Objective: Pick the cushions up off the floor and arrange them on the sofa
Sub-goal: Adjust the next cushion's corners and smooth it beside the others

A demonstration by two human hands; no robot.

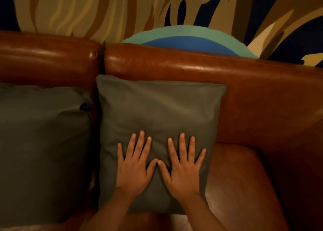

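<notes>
- L hand (134,168) & R hand (183,168): both flat, fingers straight & spread wide, palms on the lower half of the cushion (157,112). Thumb tips meet at the middle. Gripping nothing, pressing only.
- Cushion: grey-green, square, off the floor already. It stands on the sofa seat (236,178) and leans vs. the backrest (227,70).
- Step in hand, my read: settling/patting it into its final spot.
- To do it well: press evenly w/ both palms, back & a bit down, so the bottom edge tucks into the crease btwn seat & back. More weight on one side would prob. twist it.
- Filling looks soft, so expect dents under the palms. Smooth from centre out to the corners, then ease off slowly rather than snatch away.
- Leather looks slick, so the base may creep fwd on release. Lift one hand first, check it holds, then the other.
- 2nd cushion (43,143): same colour, just beside on the left, narrow dark gap btwn them. Match its tilt & line up the top edges.
- Backrest top roll shows above both, so no need to push either higher.
- Mural (104,12) on the wall behind: n/a to the step.
- Floor not in view, so can't tell if more cushions are left.
</notes>
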